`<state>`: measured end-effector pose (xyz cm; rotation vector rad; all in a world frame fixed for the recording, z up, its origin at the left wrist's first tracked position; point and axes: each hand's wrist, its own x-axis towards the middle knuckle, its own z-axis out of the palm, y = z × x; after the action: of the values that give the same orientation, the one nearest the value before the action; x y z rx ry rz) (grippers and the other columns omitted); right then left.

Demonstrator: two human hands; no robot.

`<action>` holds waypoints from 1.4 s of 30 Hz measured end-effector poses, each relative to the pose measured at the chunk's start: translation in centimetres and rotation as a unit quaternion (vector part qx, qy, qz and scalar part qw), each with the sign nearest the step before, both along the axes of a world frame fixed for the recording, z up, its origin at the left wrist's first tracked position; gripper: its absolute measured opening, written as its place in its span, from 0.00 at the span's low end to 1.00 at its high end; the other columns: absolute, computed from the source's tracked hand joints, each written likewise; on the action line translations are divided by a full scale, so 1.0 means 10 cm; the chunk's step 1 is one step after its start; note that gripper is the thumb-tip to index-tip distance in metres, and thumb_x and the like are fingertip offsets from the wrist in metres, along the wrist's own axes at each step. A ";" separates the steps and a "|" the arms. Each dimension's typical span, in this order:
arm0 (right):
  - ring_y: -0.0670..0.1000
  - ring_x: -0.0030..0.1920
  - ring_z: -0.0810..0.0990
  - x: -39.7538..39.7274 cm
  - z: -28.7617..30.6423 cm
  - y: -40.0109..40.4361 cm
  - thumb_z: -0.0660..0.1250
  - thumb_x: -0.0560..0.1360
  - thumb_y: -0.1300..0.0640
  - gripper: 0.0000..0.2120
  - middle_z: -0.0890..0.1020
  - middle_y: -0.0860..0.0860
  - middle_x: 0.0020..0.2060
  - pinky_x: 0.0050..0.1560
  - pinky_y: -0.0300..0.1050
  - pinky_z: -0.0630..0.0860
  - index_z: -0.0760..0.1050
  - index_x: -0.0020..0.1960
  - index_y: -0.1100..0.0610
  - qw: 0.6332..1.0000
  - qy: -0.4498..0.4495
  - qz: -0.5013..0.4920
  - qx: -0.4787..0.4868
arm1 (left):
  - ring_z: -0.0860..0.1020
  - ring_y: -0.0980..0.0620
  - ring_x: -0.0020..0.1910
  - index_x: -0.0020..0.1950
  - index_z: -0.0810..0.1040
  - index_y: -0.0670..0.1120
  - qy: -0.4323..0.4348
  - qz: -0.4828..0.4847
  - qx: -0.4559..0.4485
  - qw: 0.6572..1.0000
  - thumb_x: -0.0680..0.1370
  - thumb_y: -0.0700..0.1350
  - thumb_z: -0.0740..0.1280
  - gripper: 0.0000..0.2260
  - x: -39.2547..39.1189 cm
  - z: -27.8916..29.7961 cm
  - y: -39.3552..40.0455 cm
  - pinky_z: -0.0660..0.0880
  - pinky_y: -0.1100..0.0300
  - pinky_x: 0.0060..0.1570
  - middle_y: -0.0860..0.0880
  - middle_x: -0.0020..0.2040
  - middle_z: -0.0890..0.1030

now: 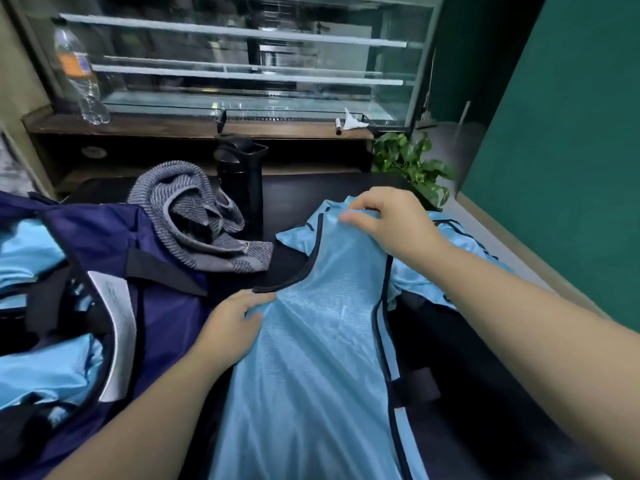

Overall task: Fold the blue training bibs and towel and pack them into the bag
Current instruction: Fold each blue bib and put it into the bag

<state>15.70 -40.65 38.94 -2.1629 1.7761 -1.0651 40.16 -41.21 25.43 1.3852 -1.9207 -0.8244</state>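
A light blue training bib [322,358] with dark trim lies lengthwise on the dark table, folded along its length. My left hand [232,327] grips its left edge near the armhole. My right hand [388,223] pinches the shoulder strap at the far end. Another blue bib [460,244] lies under it at the right. A grey striped towel [197,220] sits crumpled behind the bag. The navy bag [114,271] stands open at the left, with blue bibs [52,372] inside.
A black flask [242,174] stands behind the towel. A clear water bottle [79,74], a marker [338,126] and a paper scrap sit on the wooden shelf before a glass cabinet. A green plant [412,161] is at the table's far right corner.
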 end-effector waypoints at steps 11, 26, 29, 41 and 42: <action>0.45 0.40 0.73 0.11 -0.44 1.03 0.71 0.73 0.49 0.10 0.77 0.46 0.36 0.45 0.35 0.69 0.83 0.51 0.51 0.985 0.060 0.138 0.089 | 0.74 0.56 0.59 0.60 0.81 0.45 -0.008 0.001 -0.001 1.000 0.75 0.30 0.63 0.17 0.01 0.02 0.00 0.62 0.73 0.57 0.51 0.59 0.78; 0.36 0.56 0.67 -0.27 -1.26 1.76 0.66 0.68 0.37 0.15 0.73 0.32 0.51 0.59 0.37 0.65 0.68 0.53 0.33 0.983 -0.009 0.001 0.186 | 0.74 0.54 0.59 0.62 0.80 0.46 -0.017 0.000 -0.001 1.000 0.78 0.34 0.62 0.16 0.00 0.01 0.02 0.65 0.65 0.61 0.52 0.60 0.77; 0.38 0.49 0.69 -0.23 -1.29 1.69 0.66 0.68 0.38 0.08 0.75 0.38 0.45 0.52 0.39 0.65 0.69 0.44 0.37 0.987 -0.004 0.015 0.162 | 0.75 0.54 0.56 0.61 0.80 0.46 -0.016 0.001 0.000 1.000 0.78 0.34 0.62 0.15 0.00 0.00 0.02 0.66 0.65 0.60 0.52 0.59 0.77; 0.44 0.34 0.74 -0.61 -1.00 1.81 0.71 0.73 0.58 0.18 0.79 0.50 0.34 0.39 0.41 0.69 0.66 0.29 0.52 0.970 -0.138 -0.040 0.198 | 0.75 0.54 0.57 0.62 0.79 0.47 -0.011 0.010 0.009 1.000 0.79 0.34 0.61 0.16 0.01 -0.05 -0.01 0.67 0.76 0.46 0.52 0.62 0.75; 0.44 0.32 0.72 -0.60 -1.02 1.80 0.71 0.73 0.57 0.17 0.77 0.50 0.31 0.37 0.42 0.68 0.66 0.30 0.53 0.965 -0.135 -0.056 0.215 | 0.75 0.54 0.58 0.62 0.79 0.47 -0.012 0.009 0.008 1.000 0.79 0.34 0.61 0.16 0.01 -0.05 -0.01 0.66 0.77 0.46 0.52 0.62 0.75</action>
<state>9.75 -22.68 28.73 -1.6001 1.8113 -0.8460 40.25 -41.34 24.94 1.4266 -1.9198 -0.8204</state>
